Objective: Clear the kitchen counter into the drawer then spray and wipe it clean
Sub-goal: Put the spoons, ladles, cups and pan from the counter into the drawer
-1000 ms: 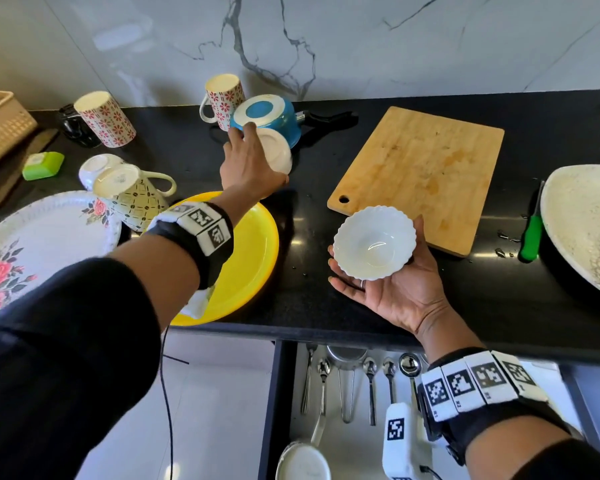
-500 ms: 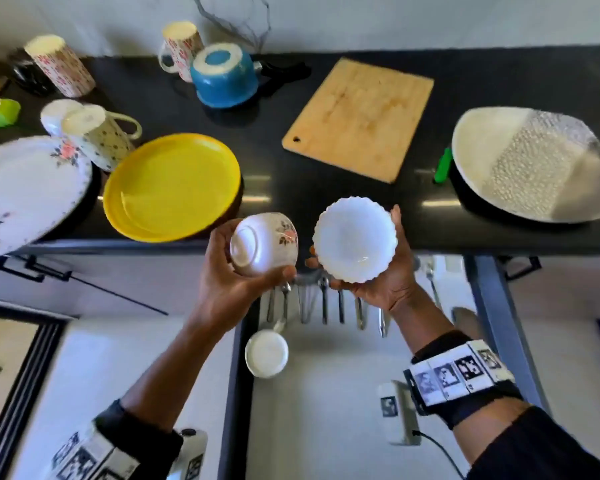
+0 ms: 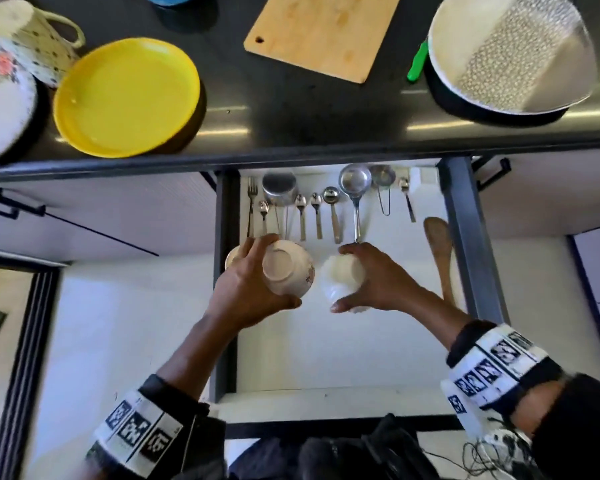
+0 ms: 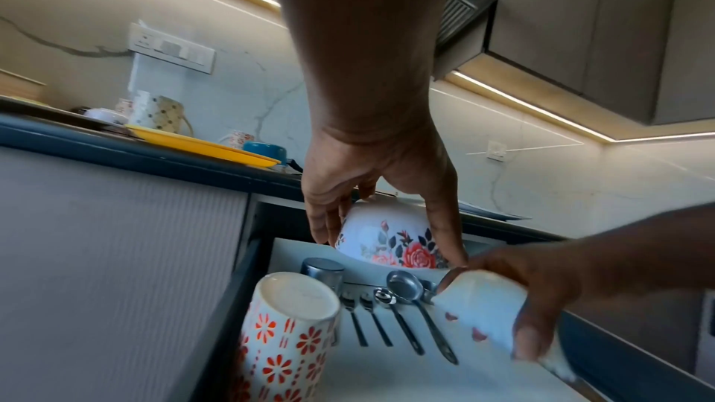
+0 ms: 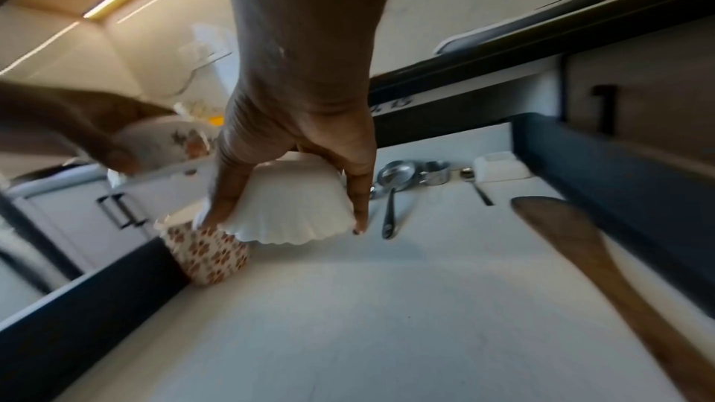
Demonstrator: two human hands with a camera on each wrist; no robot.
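Observation:
The drawer (image 3: 326,358) stands pulled out below the black counter (image 3: 291,109). My left hand (image 3: 274,271) grips a floral bowl (image 3: 291,268) upside down over the drawer's left side, thumb and fingers around its wall (image 4: 387,240). My right hand (image 3: 340,280) grips a white scalloped bowl (image 3: 347,268) upside down beside it, just above the drawer floor (image 5: 290,204). An upturned flowered mug (image 4: 286,332) stands in the drawer's left part, largely hidden under my left hand in the head view.
A row of spoons, a fork and ladles (image 3: 319,209) lies at the drawer's back, a wooden spatula (image 3: 440,254) along its right wall. On the counter sit a yellow plate (image 3: 125,97), a cutting board (image 3: 323,32), a big white dish (image 3: 510,53) and a dotted mug (image 3: 25,39).
My left hand lifted the floral bowl off the counter. Both hands came down from counter height into the drawer, and both bowls now face mouth down.

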